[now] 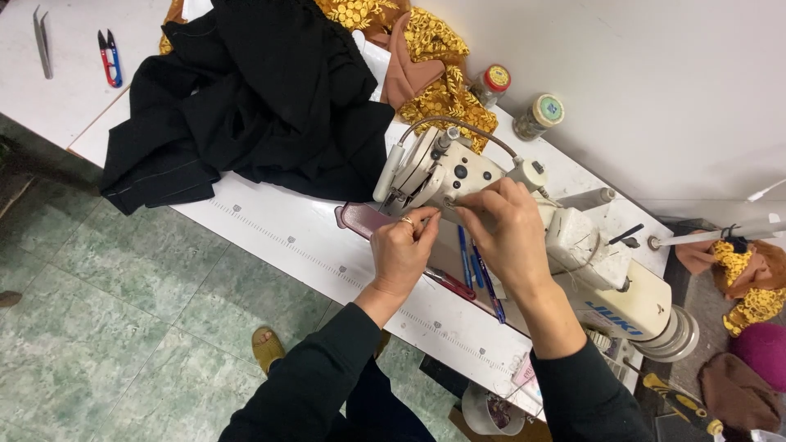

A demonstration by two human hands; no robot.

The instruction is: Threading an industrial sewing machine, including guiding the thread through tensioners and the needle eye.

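Black-sleeved, our left hand [401,250] and right hand [506,233] pinch together at the cream industrial sewing machine [508,213], fingertips meeting beside its needle end; anything pinched is too small to tell. Its long body runs away rightward beneath our right forearm.

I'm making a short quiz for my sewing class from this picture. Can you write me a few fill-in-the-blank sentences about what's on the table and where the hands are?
1. Both the left hand and the right hand are at the head of a cream-coloured ____ machine.
2. The large heap of cloth left of the machine is ____ in colour.
3. The red-and-blue thread snips lie on the ____ table.
4. Two small ____ with lids stand by the wall.

Missing words: sewing; black; white; jars
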